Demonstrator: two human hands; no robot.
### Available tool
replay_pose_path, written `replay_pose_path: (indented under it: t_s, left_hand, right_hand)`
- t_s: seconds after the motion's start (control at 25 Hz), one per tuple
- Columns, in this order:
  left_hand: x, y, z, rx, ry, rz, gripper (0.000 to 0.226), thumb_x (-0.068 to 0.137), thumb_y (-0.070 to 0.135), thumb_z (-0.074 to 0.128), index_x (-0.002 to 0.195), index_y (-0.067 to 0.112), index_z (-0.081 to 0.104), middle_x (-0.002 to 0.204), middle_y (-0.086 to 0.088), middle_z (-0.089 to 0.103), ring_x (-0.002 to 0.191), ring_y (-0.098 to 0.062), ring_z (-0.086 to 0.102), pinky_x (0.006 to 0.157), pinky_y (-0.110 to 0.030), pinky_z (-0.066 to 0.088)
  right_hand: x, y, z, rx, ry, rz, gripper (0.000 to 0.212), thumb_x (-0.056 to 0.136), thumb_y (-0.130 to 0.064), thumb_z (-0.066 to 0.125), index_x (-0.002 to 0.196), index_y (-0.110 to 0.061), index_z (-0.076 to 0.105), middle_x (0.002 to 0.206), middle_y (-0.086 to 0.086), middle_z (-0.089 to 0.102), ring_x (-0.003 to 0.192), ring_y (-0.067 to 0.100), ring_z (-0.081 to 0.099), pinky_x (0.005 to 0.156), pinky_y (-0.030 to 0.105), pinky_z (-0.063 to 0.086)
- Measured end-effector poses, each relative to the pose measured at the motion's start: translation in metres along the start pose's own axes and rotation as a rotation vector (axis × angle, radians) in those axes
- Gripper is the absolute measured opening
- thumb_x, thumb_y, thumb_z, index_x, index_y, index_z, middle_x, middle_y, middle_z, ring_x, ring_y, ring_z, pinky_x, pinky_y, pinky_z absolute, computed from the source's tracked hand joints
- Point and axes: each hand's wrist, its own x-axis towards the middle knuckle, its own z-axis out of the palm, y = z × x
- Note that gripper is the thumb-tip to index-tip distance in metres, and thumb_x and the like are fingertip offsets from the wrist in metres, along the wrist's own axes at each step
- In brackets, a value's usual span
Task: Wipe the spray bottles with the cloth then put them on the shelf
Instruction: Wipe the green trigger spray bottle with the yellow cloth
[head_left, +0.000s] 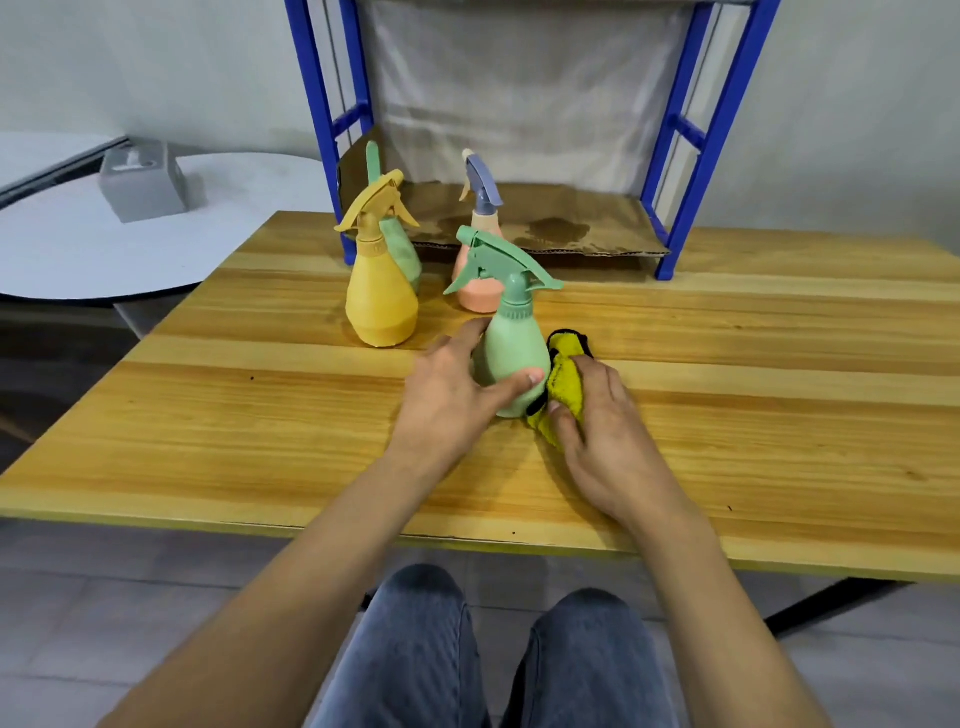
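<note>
A light green spray bottle (511, 338) stands upright on the wooden table (260, 405). My left hand (452, 389) grips its body from the left, thumb across the front. My right hand (597, 431) holds a yellow cloth (563, 379) pressed against the bottle's right side. Behind stand a yellow spray bottle (382, 291), a darker green bottle (405, 244) partly hidden behind it, and a pink bottle with a blue-grey trigger (480, 249). The blue shelf (691, 156) stands at the table's back, its bottom level lined with cardboard (571, 223).
A white round table (104, 249) with a grey box (143, 182) sits to the left. The cardboard on the shelf shows a dark stain. My knees in jeans are below the table's near edge.
</note>
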Motion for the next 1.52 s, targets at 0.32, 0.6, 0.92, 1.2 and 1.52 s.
replay_pose_path:
  t_s: [0.32,0.6,0.92,1.2,1.52]
  left_hand:
    - [-0.002,0.004,-0.009,0.015,-0.106,-0.067,0.069,0.08,0.065,0.072,0.132,0.027,0.047,0.127,0.0,0.053,0.115,-0.025,0.059,0.096,-0.044,0.052]
    - [0.023,-0.026,-0.058,-0.153,-0.536,0.068,0.077,0.077,0.057,0.083,0.144,0.048,0.045,0.135,0.013,0.057,0.125,-0.008,0.058,0.104,-0.036,0.053]
    - [0.0,0.011,-0.003,-0.148,-0.05,0.003,0.073,0.08,0.046,0.084,0.137,0.024,0.044,0.13,0.005,0.062,0.119,-0.019,0.06,0.091,-0.023,0.05]
    - [-0.001,0.013,-0.017,0.127,-0.09,0.019,0.079,0.083,0.066,0.068,0.146,0.029,0.039,0.122,-0.003,0.058,0.104,-0.021,0.064,0.085,-0.037,0.05]
    - [0.022,-0.009,-0.051,-0.157,-0.487,0.069,0.068,0.076,0.03,0.091,0.129,0.029,0.048,0.13,0.017,0.057,0.12,-0.007,0.06,0.1,-0.031,0.056]
  right_hand:
    - [-0.007,-0.001,-0.003,-0.018,0.047,0.013,0.055,0.1,-0.036,0.048,0.15,-0.02,0.029,0.146,0.002,0.041,0.133,0.022,0.042,0.112,0.042,0.036]
    - [0.0,0.001,-0.007,0.015,-0.017,0.007,0.056,0.1,-0.031,0.051,0.15,-0.023,0.028,0.148,-0.001,0.039,0.135,0.02,0.04,0.111,0.031,0.031]
    - [-0.004,-0.007,0.002,-0.025,0.061,0.005,0.054,0.1,-0.03,0.049,0.148,-0.016,0.031,0.144,0.006,0.042,0.133,0.025,0.042,0.112,0.038,0.034]
    - [-0.004,-0.005,-0.002,0.0,0.066,0.022,0.054,0.098,-0.034,0.052,0.147,-0.02,0.033,0.14,0.002,0.044,0.128,0.022,0.045,0.105,0.035,0.038]
    - [0.015,-0.011,-0.013,-0.059,0.001,0.031,0.053,0.093,-0.031,0.059,0.14,-0.017,0.041,0.137,0.002,0.047,0.124,0.022,0.047,0.1,0.035,0.04]
